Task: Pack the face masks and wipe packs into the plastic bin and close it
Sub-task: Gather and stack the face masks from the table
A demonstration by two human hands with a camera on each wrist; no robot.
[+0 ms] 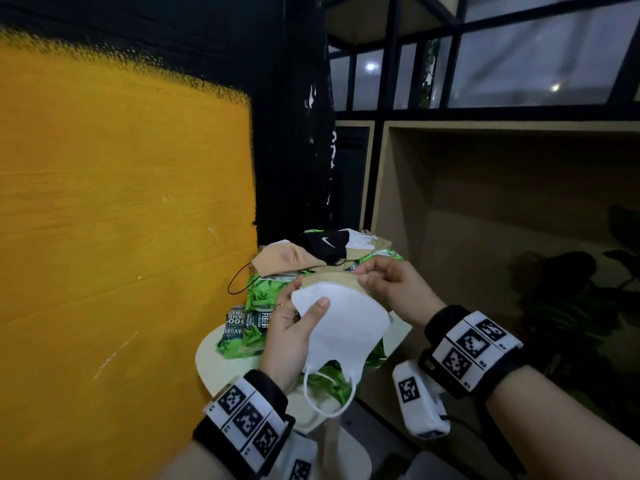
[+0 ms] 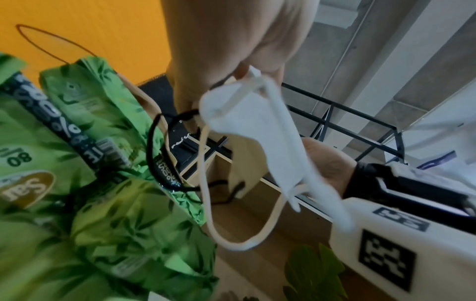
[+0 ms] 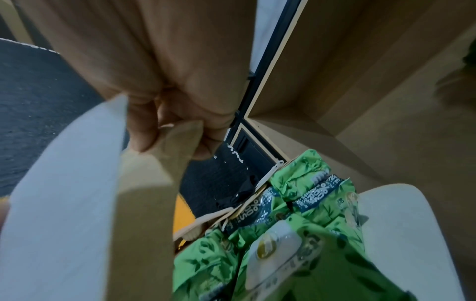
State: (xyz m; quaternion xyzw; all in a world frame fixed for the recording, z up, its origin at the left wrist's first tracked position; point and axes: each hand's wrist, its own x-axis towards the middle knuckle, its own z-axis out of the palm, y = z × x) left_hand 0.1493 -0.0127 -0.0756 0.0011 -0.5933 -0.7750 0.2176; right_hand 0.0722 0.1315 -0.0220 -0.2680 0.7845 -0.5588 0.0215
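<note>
My left hand (image 1: 294, 327) grips a white face mask (image 1: 343, 323), thumb on its front, ear loops (image 1: 329, 396) dangling below. In the left wrist view that white mask (image 2: 257, 130) hangs from my fingers. Behind it sits a tan mask (image 1: 332, 279), and my right hand (image 1: 381, 277) pinches its top edge; the right wrist view shows the tan mask (image 3: 159, 163) between thumb and fingers (image 3: 144, 130). Both hands hover over a pile of green wipe packs (image 1: 258, 299) on a small round table (image 1: 207, 351). A peach mask (image 1: 284, 259), a black mask (image 1: 329, 244) and a white mask (image 1: 360, 242) lie on the pile. No plastic bin is visible.
An orange and black wall (image 1: 121, 202) stands close on the left. A wooden shelf cubby (image 1: 502, 220) opens on the right, with dark plant leaves (image 1: 571, 289) inside. A black ear loop (image 1: 239, 282) hangs off the pile's left side.
</note>
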